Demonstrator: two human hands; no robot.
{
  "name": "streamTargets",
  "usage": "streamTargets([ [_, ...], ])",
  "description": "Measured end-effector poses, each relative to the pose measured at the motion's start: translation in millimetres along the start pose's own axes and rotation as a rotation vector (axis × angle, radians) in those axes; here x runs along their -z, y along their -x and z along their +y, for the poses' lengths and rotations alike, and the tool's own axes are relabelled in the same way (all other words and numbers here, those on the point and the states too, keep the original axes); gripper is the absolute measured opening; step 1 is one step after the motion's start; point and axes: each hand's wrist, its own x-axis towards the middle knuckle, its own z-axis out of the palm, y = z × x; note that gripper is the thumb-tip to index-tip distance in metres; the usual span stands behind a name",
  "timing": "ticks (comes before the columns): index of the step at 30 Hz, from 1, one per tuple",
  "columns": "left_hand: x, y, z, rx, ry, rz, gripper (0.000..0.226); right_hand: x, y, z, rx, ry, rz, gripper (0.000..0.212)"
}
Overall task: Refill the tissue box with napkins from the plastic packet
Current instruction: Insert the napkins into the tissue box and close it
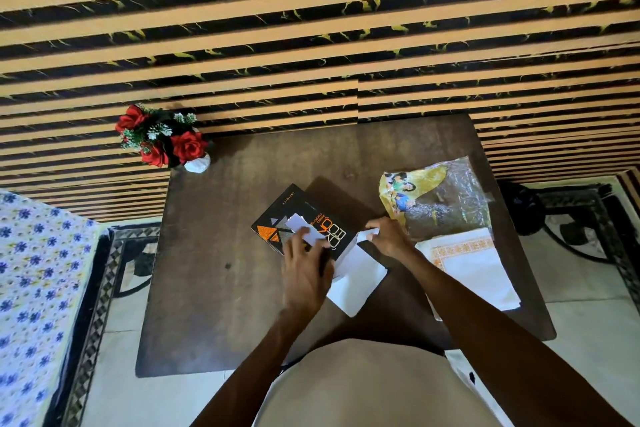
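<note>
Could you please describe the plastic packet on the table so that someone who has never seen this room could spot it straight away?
Start at the dark brown table against the striped wall. Look to its right side, beyond the right hand and just behind the white napkins with an orange border. The plastic packet lies there, crumpled and partly see-through, the only thing with a yellow printed picture on it.

Both forearms outstretched, left hand (pixel 304 267) palm-down with fingers spread, right hand (pixel 389 237) pinching.
</note>
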Motion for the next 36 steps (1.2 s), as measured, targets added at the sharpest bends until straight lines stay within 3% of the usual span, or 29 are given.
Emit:
streamTargets([
  [2, -9, 10, 6, -0.076, -0.112, -0.141, 0.014, -5, -2, 4, -0.026, -0.019, -0.019, 0.034],
  [5, -19, 15, 13, -0.081, -0.267, -0.2, 0.016, -9, 2, 5, -0.077, -0.043, 0.138, 0.036],
  [8, -18, 9, 14, -0.044, -0.325, -0.192, 0.022, -6, 13, 5, -0.073, -0.078, 0.292, 0.032],
  [12, -23, 3, 16, -0.079, -0.339, -0.165, 0.009, -1, 39, 22, -0.047, -0.079, 0.427, 0.021],
  [19, -36, -9, 20, -0.084, -0.336, -0.221, 0.02, 23, 75, 82, -0.199, 0.011, 0.614, 0.03],
  [26, -47, -21, 61, -0.059, -0.406, -0.279, 0.032, 63, 86, 160, -0.58, -0.028, 0.427, 0.085],
  [29, -49, -25, 64, -0.019, -0.453, -0.305, 0.03, 73, 83, 185, -0.603, -0.09, 0.256, 0.104],
  [32, -50, -23, 77, 0.004, -0.453, -0.269, 0.03, 63, 57, 257, -0.594, -0.184, 0.121, 0.124],
  [34, -49, -23, 83, 0.018, -0.411, -0.235, 0.034, 47, 29, 314, -0.525, -0.225, 0.071, 0.127],
  [36, -49, -24, 83, 0.036, -0.38, -0.244, 0.043, 48, 24, 320, -0.501, -0.297, 0.028, 0.121],
])
